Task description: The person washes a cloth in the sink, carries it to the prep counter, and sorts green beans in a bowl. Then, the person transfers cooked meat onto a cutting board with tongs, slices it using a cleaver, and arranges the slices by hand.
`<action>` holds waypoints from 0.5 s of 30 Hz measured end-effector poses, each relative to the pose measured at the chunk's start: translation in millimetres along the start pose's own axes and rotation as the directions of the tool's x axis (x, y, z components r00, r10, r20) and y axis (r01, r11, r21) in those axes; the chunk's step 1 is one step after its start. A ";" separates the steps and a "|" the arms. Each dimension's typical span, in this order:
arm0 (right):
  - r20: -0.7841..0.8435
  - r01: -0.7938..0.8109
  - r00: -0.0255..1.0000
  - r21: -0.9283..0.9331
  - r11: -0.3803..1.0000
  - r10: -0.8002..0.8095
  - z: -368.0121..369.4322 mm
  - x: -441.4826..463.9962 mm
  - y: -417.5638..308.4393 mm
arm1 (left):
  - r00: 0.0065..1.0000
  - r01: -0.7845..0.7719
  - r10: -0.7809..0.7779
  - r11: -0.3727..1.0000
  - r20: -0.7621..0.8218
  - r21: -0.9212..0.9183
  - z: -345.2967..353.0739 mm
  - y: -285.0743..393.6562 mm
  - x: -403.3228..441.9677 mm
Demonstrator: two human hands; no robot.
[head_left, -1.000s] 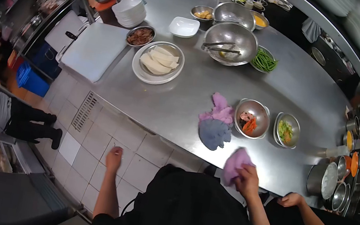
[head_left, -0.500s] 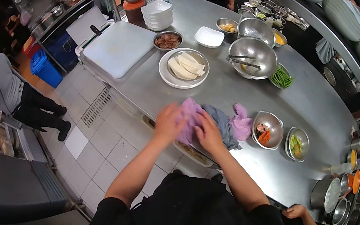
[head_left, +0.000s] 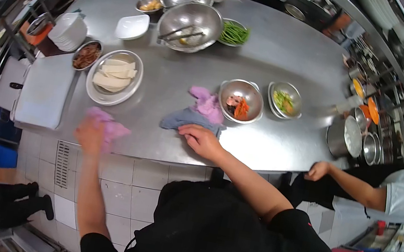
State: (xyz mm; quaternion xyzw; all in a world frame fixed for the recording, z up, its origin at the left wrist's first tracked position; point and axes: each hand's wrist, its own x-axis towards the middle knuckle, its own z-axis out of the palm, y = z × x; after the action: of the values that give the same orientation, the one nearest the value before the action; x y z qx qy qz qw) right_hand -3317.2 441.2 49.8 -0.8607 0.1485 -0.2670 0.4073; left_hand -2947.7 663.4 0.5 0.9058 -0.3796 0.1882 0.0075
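Note:
My left hand is at the table's front edge, closed on a pink cloth that spreads out to its right. My right hand lies on the near side of a grey-blue cloth, its fingers pressed together on the fabric. A second pink cloth is bunched behind the grey-blue one. Just right of it stands a metal bowl with orange and pink pieces. Pale sheets fill a bowl set on a white plate beyond my left hand.
A white cutting board is at the left. Metal bowls, green beans and a white dish stand farther back. A co-worker's hand is at the right edge, near a pot. Others stand behind the table.
Both hands were together at one pink cloth; now they are apart. My left hand has moved left with that cloth, and my right hand has come onto the grey-blue cloth. The view has turned.

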 end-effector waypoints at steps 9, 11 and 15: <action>0.013 -0.021 1.000 -0.045 0.999 0.022 -5.3 1.7 1.3 | 0.979 0.196 -0.201 0.971 0.023 0.138 2.4 -90.6 42.3; -0.007 -0.013 1.000 -0.083 0.996 0.012 -6.1 0.6 3.5 | 0.962 0.265 -0.271 0.957 0.037 0.120 -3.8 -81.6 37.8; -0.030 -0.073 0.997 -0.074 0.995 0.071 -6.8 0.2 -2.7 | 0.950 0.311 -0.312 0.949 -0.007 -0.052 -7.4 -58.2 19.2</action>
State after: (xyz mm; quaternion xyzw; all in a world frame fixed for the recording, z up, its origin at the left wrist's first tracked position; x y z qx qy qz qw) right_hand -3320.9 438.6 55.6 -0.8658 0.1948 -0.2579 0.3819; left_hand -2897.7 692.8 21.6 0.9524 -0.2364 0.1819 0.0628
